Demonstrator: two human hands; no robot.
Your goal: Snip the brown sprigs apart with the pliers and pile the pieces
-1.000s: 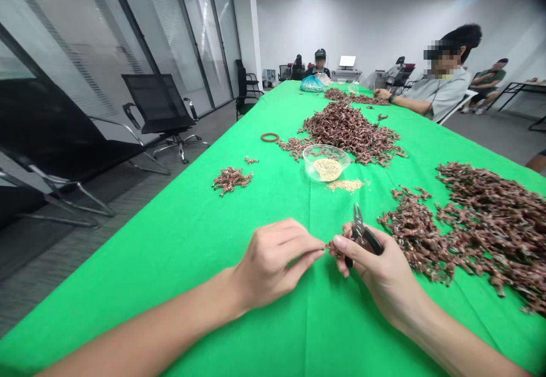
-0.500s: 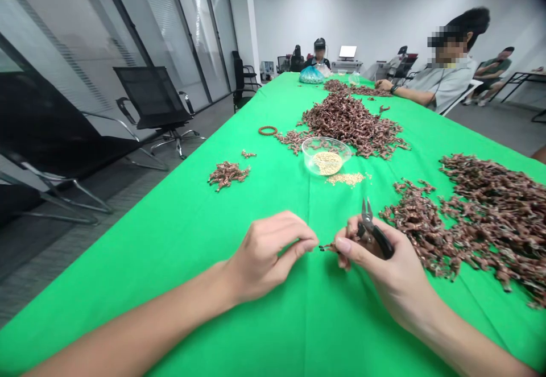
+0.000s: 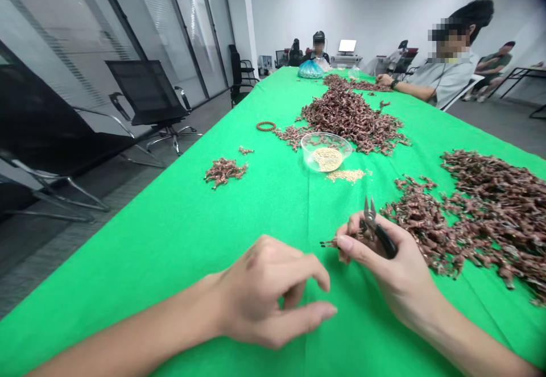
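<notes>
My right hand (image 3: 384,263) is shut on a small pair of black-handled pliers (image 3: 375,229), whose steel jaws point up and away from me. A short, thin copper-coloured piece (image 3: 328,244) sticks out to the left from between its fingers. My left hand (image 3: 268,291) rests low over the green cloth, fingers apart and holding nothing. It is nearest to that copper piece, with a gap between them. A large heap of tangled copper-brown pieces (image 3: 473,218) lies just right of my right hand.
A glass bowl (image 3: 326,151) of pale grains stands ahead, beside a grain spill (image 3: 346,176), a larger copper heap (image 3: 350,118) and a small one (image 3: 224,172). A co-worker (image 3: 443,78) sits at the right edge of the green-covered table (image 3: 170,240). Black chairs (image 3: 147,95) stand left.
My left hand has let go of the copper piece and drawn back toward me, its fingers spreading. My right hand still holds the pliers and the piece, slightly further right.
</notes>
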